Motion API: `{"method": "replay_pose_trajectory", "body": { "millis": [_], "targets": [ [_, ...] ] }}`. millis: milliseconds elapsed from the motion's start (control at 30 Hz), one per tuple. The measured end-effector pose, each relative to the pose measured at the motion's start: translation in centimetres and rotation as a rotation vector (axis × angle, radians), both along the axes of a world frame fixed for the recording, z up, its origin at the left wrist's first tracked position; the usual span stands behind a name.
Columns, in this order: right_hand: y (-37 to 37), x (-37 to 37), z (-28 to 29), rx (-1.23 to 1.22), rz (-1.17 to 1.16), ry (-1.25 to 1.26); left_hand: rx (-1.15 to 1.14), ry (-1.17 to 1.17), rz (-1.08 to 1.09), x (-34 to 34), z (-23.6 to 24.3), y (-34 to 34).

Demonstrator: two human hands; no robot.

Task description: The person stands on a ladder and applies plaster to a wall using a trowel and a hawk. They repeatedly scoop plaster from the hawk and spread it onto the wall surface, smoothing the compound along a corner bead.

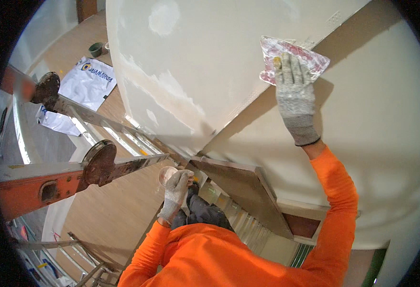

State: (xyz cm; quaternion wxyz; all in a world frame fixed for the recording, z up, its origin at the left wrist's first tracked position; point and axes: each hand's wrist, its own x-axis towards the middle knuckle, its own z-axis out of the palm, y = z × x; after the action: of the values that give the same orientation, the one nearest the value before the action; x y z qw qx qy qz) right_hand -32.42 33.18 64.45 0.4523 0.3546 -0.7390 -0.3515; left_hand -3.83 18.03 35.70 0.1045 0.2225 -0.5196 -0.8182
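Observation:
My right hand, in a grey knit glove, is raised to the upper right. It holds a red plastic spreader smeared with white compound, its fingers laid along the back. The spreader lies against the wall where a corner edge with a perforated strip runs diagonally. Low and near my body, my gloved left hand grips a small round cup with pale compound inside. Patches of white filler mark the wall to the left of the edge.
A metal ladder with orange parts stands close on my left. White sheets and a dark green bucket lie beyond it on the floor. A brown panel stands below the corner. Another ladder is at lower left.

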Motion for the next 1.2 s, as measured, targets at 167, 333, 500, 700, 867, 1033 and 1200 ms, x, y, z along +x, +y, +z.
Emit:
{"method": "replay_pose_trajectory", "body": {
  "millis": [167,333,500,700,867,1033,1200],
  "targets": [
    [-1.3,-0.5,-7.7,0.115,-0.115,0.005,-0.245,0.022,-0.063,-0.7,0.6,0.7],
    [-3.6,0.9,-17.3,0.084,-0.154,-0.368,-0.061,-0.010,0.031,0.8,-0.5,0.3],
    [-3.8,7.4,-6.9,0.269,-0.072,-0.399,0.056,-0.031,0.146,3.4,-2.4,-1.3],
    [0.9,1.2,11.9,0.069,0.218,0.486,0.072,-0.059,0.175,3.0,-1.9,-0.7],
    [-4.1,2.0,6.4,0.013,-0.092,0.322,0.009,0.005,0.063,0.8,-2.1,0.4],
    [-5.2,2.1,-9.2,0.066,-0.063,0.115,-0.113,-0.016,-0.030,0.0,-0.1,1.8],
    [-5.4,3.5,-24.0,0.002,0.026,-0.353,0.017,-0.083,-0.001,1.5,-1.4,1.3]
  ]
}}
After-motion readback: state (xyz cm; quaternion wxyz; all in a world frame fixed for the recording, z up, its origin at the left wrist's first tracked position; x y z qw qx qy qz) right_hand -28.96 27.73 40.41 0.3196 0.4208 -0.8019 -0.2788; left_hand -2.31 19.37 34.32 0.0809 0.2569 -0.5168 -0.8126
